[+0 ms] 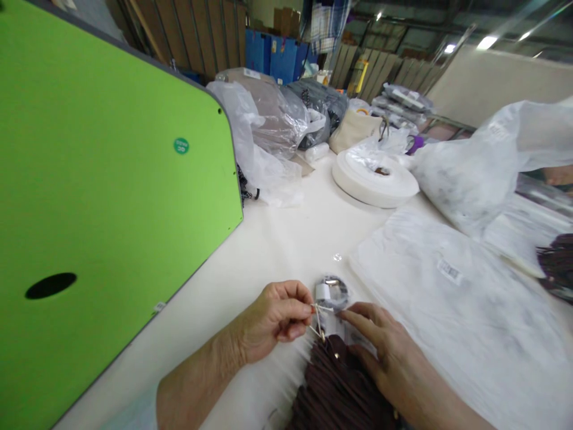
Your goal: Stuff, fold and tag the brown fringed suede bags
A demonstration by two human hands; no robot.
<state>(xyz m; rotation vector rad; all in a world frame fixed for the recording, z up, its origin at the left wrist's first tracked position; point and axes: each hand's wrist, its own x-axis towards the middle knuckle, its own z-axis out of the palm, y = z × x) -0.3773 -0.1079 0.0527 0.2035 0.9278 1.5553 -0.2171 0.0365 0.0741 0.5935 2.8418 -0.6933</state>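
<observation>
My left hand (286, 313) is closed in a pinch on a thin white string (319, 322). The string runs down to a small metal piece at the top of a bundle of dark brown cords (342, 388). My right hand (380, 343) has its fingers stretched out, with the thumb apart from the forefinger. Its forefinger tip is close to the string's free end; whether it touches is unclear. Just beyond my fingers lies a small round coil in clear wrapping with a white label (322, 291).
A bright green panel (134, 197) stands along the left. Large translucent plastic bags (447, 310) cover the white table (286, 239) on the right. Behind are a roll of white tape (373, 182) and wrapped bags (273, 113). More dark cords (557, 263) lie at the right edge.
</observation>
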